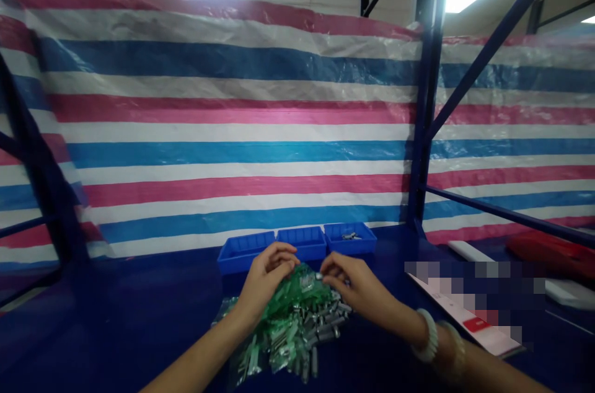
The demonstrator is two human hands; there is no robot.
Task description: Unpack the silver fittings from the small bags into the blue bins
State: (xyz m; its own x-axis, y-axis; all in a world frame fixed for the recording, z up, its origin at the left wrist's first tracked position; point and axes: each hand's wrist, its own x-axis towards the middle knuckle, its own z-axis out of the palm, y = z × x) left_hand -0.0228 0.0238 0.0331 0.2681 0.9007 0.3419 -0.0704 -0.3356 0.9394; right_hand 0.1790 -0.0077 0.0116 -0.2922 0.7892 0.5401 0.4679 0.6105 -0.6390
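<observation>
Over a pile of small parts in clear and green plastic bags, both my hands are at work. My left hand (268,278) is closed, thumb against the curled fingers, at the upper edge of a green plastic bag (286,297); what is pinched there, if anything, is hidden. With bent fingers my right hand (351,279) pinches a small silvery part (319,276) at the pile's right side. Loose grey metal cylinders (325,328) spill out to the right and front. Long thin pieces show inside a clear bag (251,359) at the front left.
Behind the pile stand three blue bins: a left bin (246,251), a middle bin (302,243) and a right bin (351,238) with a few metal parts. A pink-and-white printed item (488,334) lies right on the blue table (139,318). Blue rack posts (421,132) flank striped sheeting.
</observation>
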